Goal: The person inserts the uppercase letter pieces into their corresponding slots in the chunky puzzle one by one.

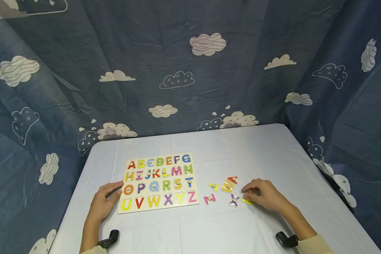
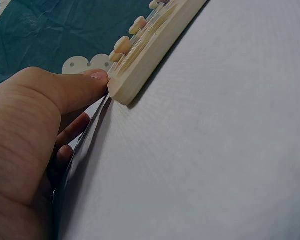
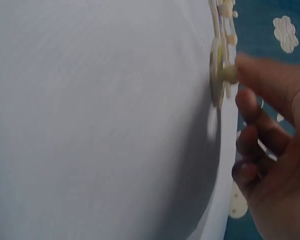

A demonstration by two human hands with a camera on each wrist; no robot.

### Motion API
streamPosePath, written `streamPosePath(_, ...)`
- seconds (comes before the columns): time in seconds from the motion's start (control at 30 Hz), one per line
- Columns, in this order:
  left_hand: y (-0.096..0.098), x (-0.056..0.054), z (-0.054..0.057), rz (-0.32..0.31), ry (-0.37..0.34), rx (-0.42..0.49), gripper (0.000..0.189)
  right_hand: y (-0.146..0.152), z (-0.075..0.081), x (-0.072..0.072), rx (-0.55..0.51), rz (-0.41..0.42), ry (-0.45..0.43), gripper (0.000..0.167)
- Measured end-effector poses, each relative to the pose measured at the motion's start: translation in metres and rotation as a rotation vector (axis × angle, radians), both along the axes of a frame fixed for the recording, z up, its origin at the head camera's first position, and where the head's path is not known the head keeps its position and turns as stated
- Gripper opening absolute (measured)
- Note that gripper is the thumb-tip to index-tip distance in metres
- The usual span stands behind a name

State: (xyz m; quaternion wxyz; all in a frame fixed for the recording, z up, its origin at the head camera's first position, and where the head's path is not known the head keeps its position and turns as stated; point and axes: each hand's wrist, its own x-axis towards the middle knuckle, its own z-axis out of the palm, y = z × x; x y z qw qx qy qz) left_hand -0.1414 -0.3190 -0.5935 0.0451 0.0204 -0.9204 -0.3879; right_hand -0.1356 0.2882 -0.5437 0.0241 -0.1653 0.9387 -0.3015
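Observation:
A wooden alphabet puzzle board (image 1: 160, 208) lies on the table, with knobbed letters in its upper rows and knobless letters along the bottom row. My left hand (image 1: 103, 201) rests at its left edge, thumb and forefinger extended against the side; the left wrist view shows the thumb (image 2: 87, 90) touching the board's edge (image 2: 135, 82). On the right, my right hand (image 1: 265, 194) pinches the knob of a yellow letter piece (image 1: 247, 201), partly covered by the fingers. In the right wrist view that piece (image 3: 217, 75) stands edge-on, its knob at the thumb; the forefinger is hidden.
Between board and right hand lie loose knobbed letters: a pink Z (image 1: 210, 199), a yellow Y (image 1: 213, 186), a yellow W (image 1: 227, 186), a red V (image 1: 233, 180) and a purple X (image 1: 234, 200). A cloud-printed curtain (image 1: 177, 98) surrounds the white table (image 1: 190, 233).

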Motion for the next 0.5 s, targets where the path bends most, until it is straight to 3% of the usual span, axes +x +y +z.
streamPosePath(0.17,0.0,-0.001,0.0,-0.004,0.013,0.004,0.041,0.012,0.001,0.007,-0.027,0.11,-0.025,0.013)
streamPosePath(0.5,0.0,-0.001,0.0,0.003,-0.013,0.004,0.043,0.018,-0.002,0.011,0.001,0.143,-0.064,0.019)
